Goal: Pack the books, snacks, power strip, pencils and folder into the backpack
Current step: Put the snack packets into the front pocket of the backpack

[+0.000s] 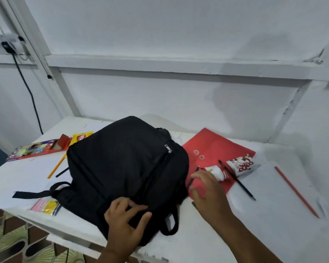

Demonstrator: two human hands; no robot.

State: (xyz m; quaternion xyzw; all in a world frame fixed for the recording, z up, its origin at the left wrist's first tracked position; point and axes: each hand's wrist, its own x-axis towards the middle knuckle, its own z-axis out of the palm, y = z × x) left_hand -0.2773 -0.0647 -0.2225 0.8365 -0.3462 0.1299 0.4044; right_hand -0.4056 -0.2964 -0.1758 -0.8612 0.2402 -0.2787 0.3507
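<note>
White walls back a white table (273,196) where a soft, floppy black backpack (125,168) lies zipped. Its near end is pressed by the relaxed left hand (124,221); the right hand (207,190) hovers loose, holding nothing, above the stiff red folder (213,147), probably best lifted by an edge.

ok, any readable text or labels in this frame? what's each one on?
"pepe": red letters, seen upside down, on the white snack packet lying on the red folder.
Yellow snack packet behind the backpack: red logo, too blurred to read.
Coloured pencil box: print too small to read.
Pink and yellow packet: nothing legible.
</note>
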